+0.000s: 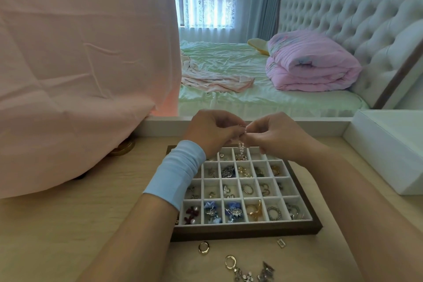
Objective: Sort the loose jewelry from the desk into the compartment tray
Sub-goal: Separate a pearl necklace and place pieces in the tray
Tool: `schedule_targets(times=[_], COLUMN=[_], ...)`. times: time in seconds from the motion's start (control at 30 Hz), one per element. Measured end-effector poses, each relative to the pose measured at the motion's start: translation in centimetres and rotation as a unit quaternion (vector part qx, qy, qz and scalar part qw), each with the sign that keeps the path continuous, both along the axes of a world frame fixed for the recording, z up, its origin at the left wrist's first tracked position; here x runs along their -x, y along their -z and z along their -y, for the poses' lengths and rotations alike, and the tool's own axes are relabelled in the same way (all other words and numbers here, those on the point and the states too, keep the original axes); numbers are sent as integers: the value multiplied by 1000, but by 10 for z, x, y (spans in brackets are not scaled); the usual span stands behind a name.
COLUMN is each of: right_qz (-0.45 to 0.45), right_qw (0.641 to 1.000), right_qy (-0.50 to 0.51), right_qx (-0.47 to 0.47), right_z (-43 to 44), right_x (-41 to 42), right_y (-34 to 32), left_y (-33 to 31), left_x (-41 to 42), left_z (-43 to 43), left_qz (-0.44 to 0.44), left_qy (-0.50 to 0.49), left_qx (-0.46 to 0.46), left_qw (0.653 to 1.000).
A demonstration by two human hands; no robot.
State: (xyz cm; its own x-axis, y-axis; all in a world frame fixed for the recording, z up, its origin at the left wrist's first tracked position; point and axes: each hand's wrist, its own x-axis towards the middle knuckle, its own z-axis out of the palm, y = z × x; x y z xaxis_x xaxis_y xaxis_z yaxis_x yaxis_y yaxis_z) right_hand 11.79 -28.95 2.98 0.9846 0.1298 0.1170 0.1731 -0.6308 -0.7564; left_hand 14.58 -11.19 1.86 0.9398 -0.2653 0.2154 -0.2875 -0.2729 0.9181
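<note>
Pinching a small beaded piece (240,144) between them, the left hand (212,130) and right hand (274,135) meet above the far rows of the compartment tray (247,232). Both have their fingers curled, and the fingertips close on the top end of the piece. It hangs down toward a far-row compartment that holds something gold-coloured. Whether its lower end touches the tray I cannot tell. A light blue sleeve (176,171) covers the left wrist and hides a few compartments on the tray's left side.

Judging by the tray, most of the sorting looks done. Nearly every compartment in view has something in it:
- Pearls and a dark silver filigree piece sit in the middle rows.
- Red, blue, gold and silver pieces sit in the near row.
- One or two far-right cells look bare.

What is left lies on the desk (68,224), just near of the tray's wooden rim:
- a gold ring (203,247)
- a small silver clasp (281,242)
- a hoop earring (230,261)
- a silver cluster (251,276) at the very near edge, partly cut off

So I judge that a handful of pieces wait, plus the one in hand.

Further out, a pink cloth (80,64) drapes over the left side. A white box (389,149) stands to the right, and a bed lies beyond the desk.
</note>
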Motion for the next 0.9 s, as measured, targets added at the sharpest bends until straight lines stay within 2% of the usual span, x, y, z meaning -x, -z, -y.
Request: schedule_targets(times=[0.07, 0.23, 0.33, 0.6, 0.77, 0.9], right_qz=[-6, -27, -32, -30, -27, -28], right_qw=[999, 989, 983, 984, 981, 972], right_qy=[7, 12, 12, 0, 3, 3], right_qx=[37, 142, 180, 176, 191, 232], right_z=[2, 3, 3, -3, 1, -1], right_x=[-3, -6, -6, -6, -5, -4], right_y=[3, 9, 12, 17, 11, 12], left_y=[4, 11, 16, 17, 20, 19], left_x=[-1, 0, 2, -6, -9, -7], left_z=[-1, 0, 7, 1, -5, -5], left_qz=[12, 42, 57, 59, 78, 38], left_qy=[0, 8, -3, 10, 20, 52], left_qx=[-41, -206, -230, -281, -349, -373], left_qw=[999, 978, 972, 958, 934, 926])
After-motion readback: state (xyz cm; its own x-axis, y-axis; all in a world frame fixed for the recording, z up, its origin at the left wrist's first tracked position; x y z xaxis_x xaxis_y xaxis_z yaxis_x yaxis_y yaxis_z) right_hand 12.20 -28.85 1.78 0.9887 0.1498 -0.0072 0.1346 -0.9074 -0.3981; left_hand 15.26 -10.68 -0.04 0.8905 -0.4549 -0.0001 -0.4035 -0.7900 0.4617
